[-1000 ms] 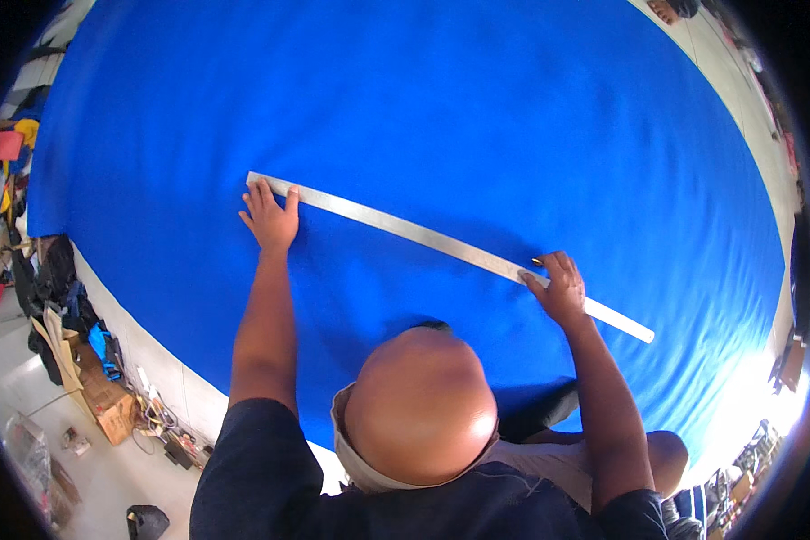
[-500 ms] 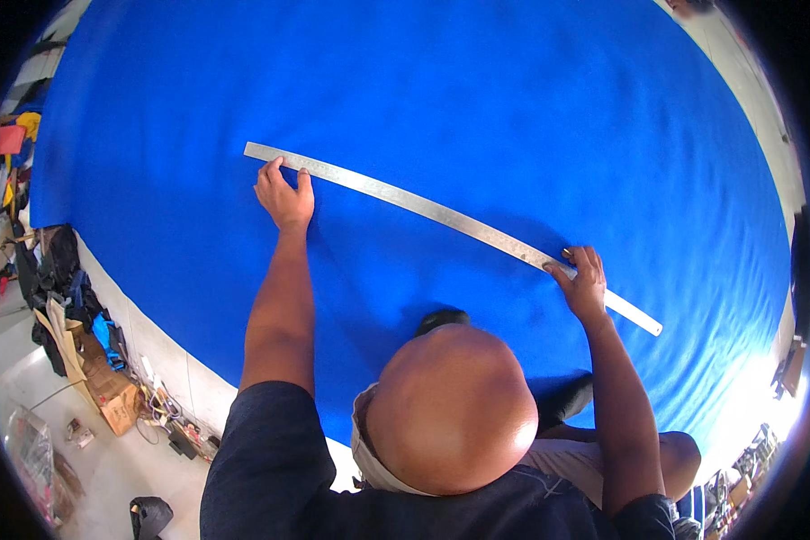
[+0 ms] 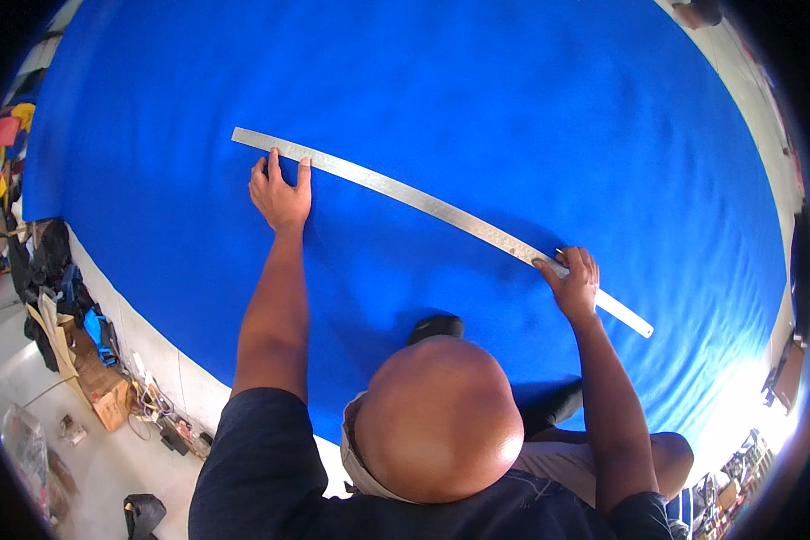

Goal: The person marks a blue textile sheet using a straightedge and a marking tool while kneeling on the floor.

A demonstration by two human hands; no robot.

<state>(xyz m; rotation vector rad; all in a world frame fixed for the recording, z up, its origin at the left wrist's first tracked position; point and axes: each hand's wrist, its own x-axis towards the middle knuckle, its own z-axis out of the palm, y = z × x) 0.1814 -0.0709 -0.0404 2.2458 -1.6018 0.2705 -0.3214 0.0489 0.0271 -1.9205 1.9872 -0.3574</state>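
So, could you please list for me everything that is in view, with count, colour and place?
cloth: 1, bright blue, spread across the middle
ruler: 1, silver-grey, slanting across the cloth
slim item: 1, colour unclear, at the right hand's fingers
red item: 1, red, far left
yellow item: 1, yellow, beside the red one
cardboard box: 1, brown, lower left
black bundle: 1, black, bottom left
floor: 1, pale, lower left
other clutter: uncountable, mixed colours, both side rims
shirt: 1, dark, bottom
head: 1, bottom middle
left hand: 1, at the ruler's left part
right hand: 1, at the ruler's right part
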